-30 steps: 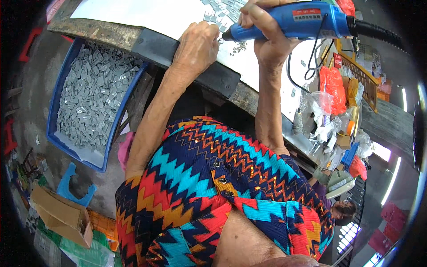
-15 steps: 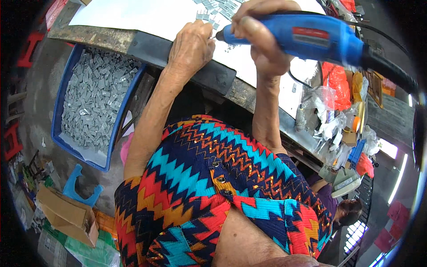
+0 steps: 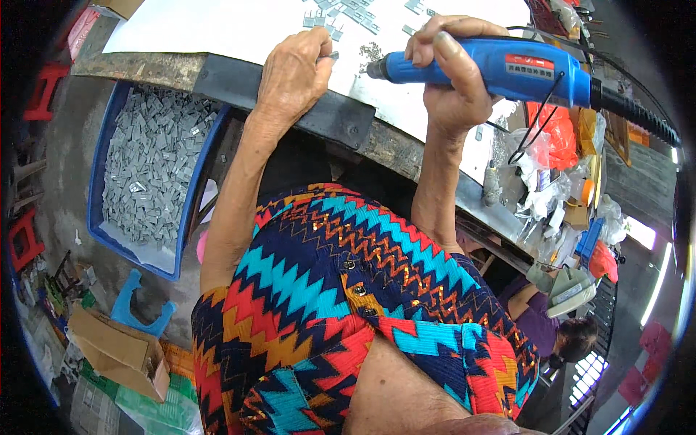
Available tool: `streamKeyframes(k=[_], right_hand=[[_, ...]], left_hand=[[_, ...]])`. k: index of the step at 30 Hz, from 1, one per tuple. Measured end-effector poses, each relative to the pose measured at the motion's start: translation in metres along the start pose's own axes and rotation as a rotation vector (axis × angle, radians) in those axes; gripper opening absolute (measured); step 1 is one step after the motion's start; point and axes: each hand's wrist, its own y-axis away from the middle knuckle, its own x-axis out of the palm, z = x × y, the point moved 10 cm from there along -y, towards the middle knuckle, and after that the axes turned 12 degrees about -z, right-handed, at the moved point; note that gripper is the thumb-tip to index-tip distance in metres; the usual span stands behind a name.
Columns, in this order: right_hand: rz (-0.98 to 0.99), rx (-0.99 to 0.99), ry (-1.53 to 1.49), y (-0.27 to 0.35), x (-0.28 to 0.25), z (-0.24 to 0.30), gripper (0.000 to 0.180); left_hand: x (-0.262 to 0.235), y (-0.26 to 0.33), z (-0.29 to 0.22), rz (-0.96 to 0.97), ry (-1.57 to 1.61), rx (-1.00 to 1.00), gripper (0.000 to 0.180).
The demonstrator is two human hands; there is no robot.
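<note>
My right hand [image 3: 457,76] is wrapped round a blue electric screwdriver [image 3: 518,72], held almost level with its dark tip pointing left. A black cable runs from its back end. My left hand [image 3: 293,78] is closed at the table edge, a small grey plastic piece [image 3: 333,55] showing at its fingertips. Between the hand and the screwdriver tip lies a small heap of tiny dark screws [image 3: 370,52] on the white table sheet [image 3: 188,27]. Several flat grey pieces [image 3: 351,13] are spread beyond my left hand.
A blue tray [image 3: 180,235] filled with many grey pieces stands below the table's left side. Plastic bags and a red bag [image 3: 557,141] crowd the right. Lower left are a cardboard box [image 3: 119,351] and a blue plastic stool [image 3: 134,308]. Another person [image 3: 540,322] is at the right.
The screwdriver tip has moved away from my left hand, to the right and slightly down. My left hand has shifted a little left, the grey piece now showing at its fingertips.
</note>
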Motion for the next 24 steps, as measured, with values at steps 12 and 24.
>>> streamKeyframes(k=[12, 24], right_hand=[[-0.017, -0.025, -0.028, 0.006, -0.006, 0.0, 0.017], [-0.231, 0.135, -0.191, 0.001, -0.042, -0.005, 0.019]], left_hand=[[-0.026, -0.003, 0.008, -0.201, -0.249, 0.01, 0.025], [-0.001, 0.01, -0.027, 0.008, 0.012, 0.101, 0.02]])
